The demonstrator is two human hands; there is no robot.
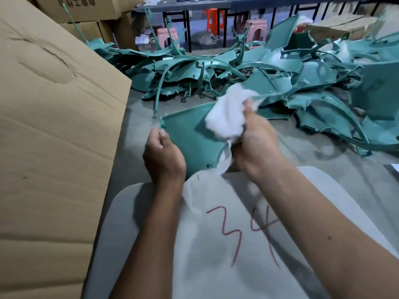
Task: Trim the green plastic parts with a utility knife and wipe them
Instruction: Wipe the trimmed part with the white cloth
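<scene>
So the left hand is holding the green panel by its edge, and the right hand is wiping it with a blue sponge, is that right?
Not quite. The head view shows the right hand wiping with a white cloth, not a blue sponge. The rest holds: the left hand holds the green panel by its edge.

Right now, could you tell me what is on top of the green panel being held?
A white cloth, gripped by the right hand, lies on the green panel. The left hand holds the panel's edge. The surface beneath the cloth is hidden.
</scene>
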